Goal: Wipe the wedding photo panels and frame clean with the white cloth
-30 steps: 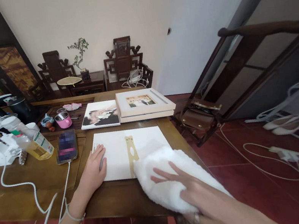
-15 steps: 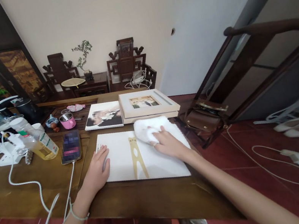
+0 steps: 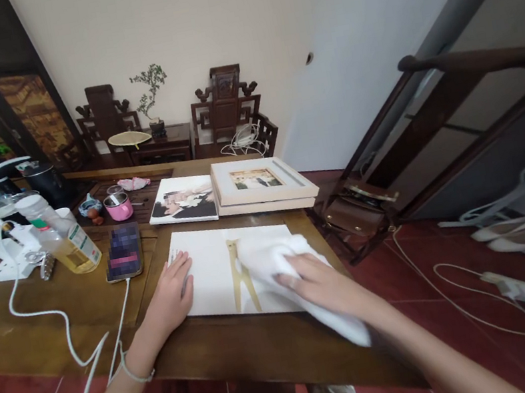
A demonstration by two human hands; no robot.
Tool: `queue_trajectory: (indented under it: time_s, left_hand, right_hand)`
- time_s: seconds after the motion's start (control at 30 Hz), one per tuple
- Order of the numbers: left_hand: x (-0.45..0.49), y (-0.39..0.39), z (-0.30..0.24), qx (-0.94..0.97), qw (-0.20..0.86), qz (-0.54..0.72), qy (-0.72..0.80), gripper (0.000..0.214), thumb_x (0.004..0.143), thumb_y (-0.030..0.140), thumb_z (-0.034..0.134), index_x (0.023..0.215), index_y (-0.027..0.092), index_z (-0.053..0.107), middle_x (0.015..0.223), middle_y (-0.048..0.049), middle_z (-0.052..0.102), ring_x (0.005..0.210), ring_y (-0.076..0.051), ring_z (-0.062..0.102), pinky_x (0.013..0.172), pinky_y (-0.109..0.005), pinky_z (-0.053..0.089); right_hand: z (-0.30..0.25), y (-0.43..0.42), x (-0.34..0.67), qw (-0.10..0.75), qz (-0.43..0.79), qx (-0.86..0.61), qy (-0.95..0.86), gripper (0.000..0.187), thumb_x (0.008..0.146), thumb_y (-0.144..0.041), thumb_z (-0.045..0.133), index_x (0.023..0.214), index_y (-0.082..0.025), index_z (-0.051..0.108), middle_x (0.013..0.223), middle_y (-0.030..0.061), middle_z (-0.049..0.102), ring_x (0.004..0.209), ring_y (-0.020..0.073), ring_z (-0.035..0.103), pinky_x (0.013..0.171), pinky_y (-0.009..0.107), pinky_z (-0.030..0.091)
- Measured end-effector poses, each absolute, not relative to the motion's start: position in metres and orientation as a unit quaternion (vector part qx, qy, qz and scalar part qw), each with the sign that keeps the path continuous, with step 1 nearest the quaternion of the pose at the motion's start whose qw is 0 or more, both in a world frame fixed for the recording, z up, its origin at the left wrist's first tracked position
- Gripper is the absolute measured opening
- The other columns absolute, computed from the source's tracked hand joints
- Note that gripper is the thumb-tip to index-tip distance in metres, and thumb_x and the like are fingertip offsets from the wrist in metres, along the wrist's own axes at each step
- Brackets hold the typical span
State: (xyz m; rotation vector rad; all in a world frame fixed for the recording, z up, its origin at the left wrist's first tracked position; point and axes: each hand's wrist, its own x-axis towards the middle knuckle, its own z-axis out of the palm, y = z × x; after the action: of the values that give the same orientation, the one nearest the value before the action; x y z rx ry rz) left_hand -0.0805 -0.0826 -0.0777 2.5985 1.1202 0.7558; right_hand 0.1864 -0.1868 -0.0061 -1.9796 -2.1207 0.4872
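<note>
A flat white board with a gold-coloured figure on it lies on the wooden table in front of me. My left hand rests flat on the board's left edge, fingers stretched out. On the right side, my right hand presses a white cloth onto the board. The cloth is blurred by motion, bunched under the fingers and trailing over the front edge. It covers the board's right part and some of the gold figure.
Behind the board lie a photo panel and a boxed frame. To the left are a phone on a cable, a bottle of yellow liquid, a pink cup and a power strip. A wooden chair stands right.
My right hand has drawn the cloth down and towards me from the board's upper right, and the cloth now hangs over the near edge. The left hand stays in place.
</note>
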Motion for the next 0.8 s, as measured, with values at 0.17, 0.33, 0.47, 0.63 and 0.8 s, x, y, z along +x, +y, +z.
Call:
queue_trajectory:
  time_s: [0.17, 0.33, 0.47, 0.63, 0.8]
  left_hand:
    - [-0.08, -0.083, -0.077, 0.878, 0.111, 0.263, 0.384, 0.039, 0.09, 0.02, 0.037, 0.126, 0.012, 0.051, 0.136, -0.0157, 0.049, 0.131, -0.026, 0.039, 0.109, -0.051, 0.029]
    - [-0.079, -0.083, -0.078, 0.87, 0.127, 0.281, 0.384, 0.041, 0.092, 0.018, 0.032, 0.13, 0.011, 0.047, 0.136, -0.016, 0.049, 0.132, -0.024, 0.039, 0.109, -0.05, 0.029]
    - [-0.079, -0.083, -0.077, 0.872, 0.13, 0.274, 0.385, 0.042, 0.091, 0.018, 0.033, 0.13, 0.011, 0.048, 0.136, -0.0159, 0.049, 0.132, -0.025, 0.039, 0.109, -0.051, 0.028]
    - [-0.08, -0.083, -0.076, 0.872, 0.139, 0.264, 0.388, 0.041, 0.091, 0.018, 0.034, 0.128, 0.012, 0.05, 0.138, -0.0152, 0.047, 0.132, -0.025, 0.038, 0.109, -0.051, 0.028]
    - [-0.079, -0.084, -0.078, 0.868, 0.144, 0.274, 0.388, 0.042, 0.09, 0.019, 0.033, 0.128, 0.011, 0.049, 0.137, -0.0162, 0.048, 0.132, -0.025, 0.038, 0.11, -0.05, 0.027]
  right_hand:
    - [-0.024, -0.107, 0.152, 0.134, 0.094, -0.672, -0.722, 0.032, 0.088, -0.021, 0.032, 0.101, -0.011, 0.06, 0.118, 0.017, 0.06, 0.126, 0.0339, 0.039, 0.104, 0.058, 0.018]
    - [-0.022, -0.119, 0.11, 0.108, 0.087, -0.608, -0.782, 0.032, 0.079, -0.021, 0.048, 0.106, -0.011, 0.062, 0.143, 0.0174, 0.039, 0.137, 0.0358, 0.017, 0.106, 0.063, 0.005]
    - [-0.011, -0.182, 0.095, 0.058, 0.132, -0.518, -0.843, 0.029, 0.074, -0.024, 0.054, 0.097, -0.011, 0.066, 0.144, 0.0215, 0.034, 0.137, 0.0399, 0.016, 0.105, 0.066, 0.002]
    - [-0.005, -0.222, 0.103, 0.081, 0.214, -0.451, -0.863, 0.026, 0.072, -0.022, 0.054, 0.094, -0.014, 0.066, 0.143, 0.0162, 0.038, 0.137, 0.034, 0.02, 0.109, 0.062, 0.006]
    - [-0.014, -0.17, 0.124, 0.118, 0.138, -0.521, -0.834, 0.023, 0.08, -0.019, 0.046, 0.093, -0.012, 0.064, 0.13, 0.0178, 0.054, 0.136, 0.028, 0.027, 0.111, 0.054, 0.014]
